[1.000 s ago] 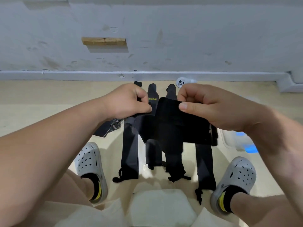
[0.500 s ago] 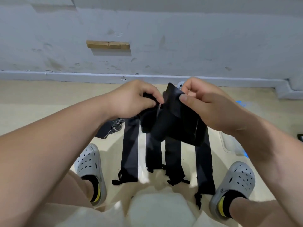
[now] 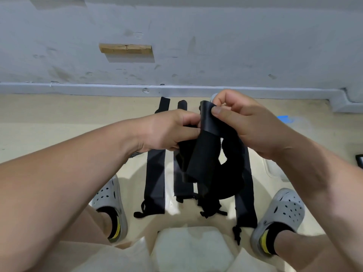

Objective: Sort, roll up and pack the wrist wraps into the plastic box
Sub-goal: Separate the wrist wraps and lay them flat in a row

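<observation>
Wrist wrap (image 3: 204, 154), black, hangs above the floor, held by both hands. The right hand (image 3: 247, 124) pinches its top edge between thumb and curled fingers (image 3: 225, 99), and the left hand (image 3: 167, 130) grips the fabric just beside them. Below the fingers, more wraps (image 3: 154, 179) lie in a row on the floor, and the plastic box (image 3: 275, 170) sits under the right wrist.

A pale grey wall (image 3: 216, 36), marked with smudges, is seen at the far side. A small wooden block (image 3: 125, 49) is fixed on it, left of the middle. A grey ledge (image 3: 98, 89) is laid along its foot. The floor (image 3: 59, 114) is coloured pale yellow.
</observation>
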